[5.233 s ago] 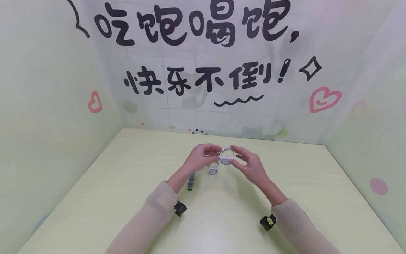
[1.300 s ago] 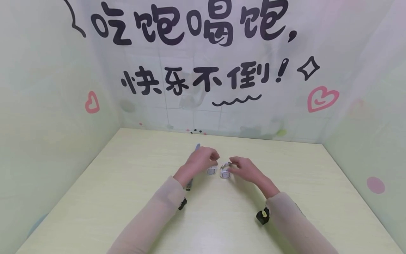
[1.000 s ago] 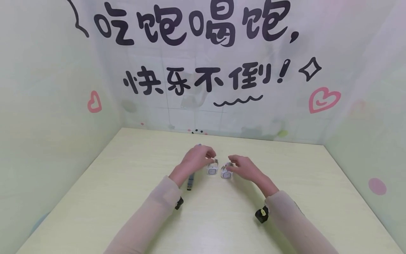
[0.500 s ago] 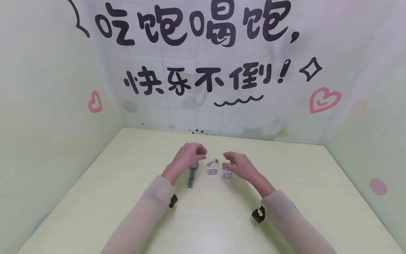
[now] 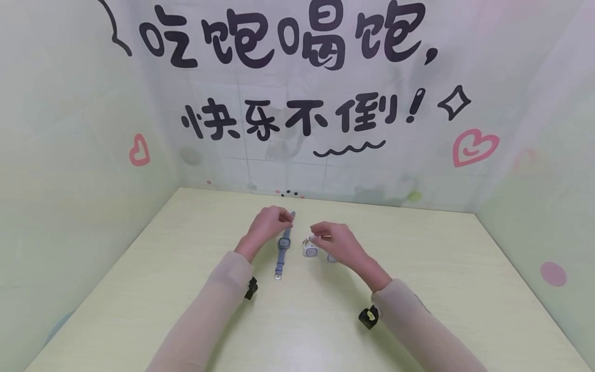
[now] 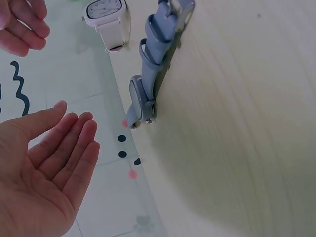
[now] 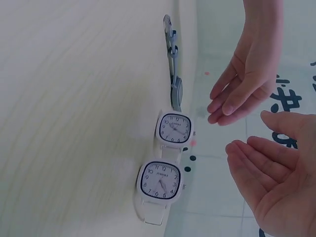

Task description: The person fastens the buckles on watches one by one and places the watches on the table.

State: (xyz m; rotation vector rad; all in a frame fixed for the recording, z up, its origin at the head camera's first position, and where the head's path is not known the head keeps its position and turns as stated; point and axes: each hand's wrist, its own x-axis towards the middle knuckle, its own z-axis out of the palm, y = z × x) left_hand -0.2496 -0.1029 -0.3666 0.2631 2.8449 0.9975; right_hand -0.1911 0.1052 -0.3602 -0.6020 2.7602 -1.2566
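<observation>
Three wristwatches rest on the table. The blue-grey watch (image 5: 284, 243) lies flat with its strap stretched out, and my left hand (image 5: 269, 223) hovers beside its far strap end, fingers loosely bent with nothing in them. Just right of it, a white watch (image 5: 311, 251) stands with its strap looped behind the face. Above the white pair is my right hand (image 5: 341, 244), also holding nothing, and it hides much of the other white watch (image 5: 331, 258). Both white dials (image 7: 161, 180) show fully in the right wrist view, where the two hands are apart from the watches.
The pale wooden table (image 5: 297, 315) is bounded by a printed cloth wall (image 5: 353, 175) at the back and cloth sides left and right. Small black wrist cameras (image 5: 369, 316) hang below both sleeves.
Earlier, both hands held a white watch up; now it stands on the table beside the other. Both hands have since shifted left, the left one uncovering the blue-grey watch.
</observation>
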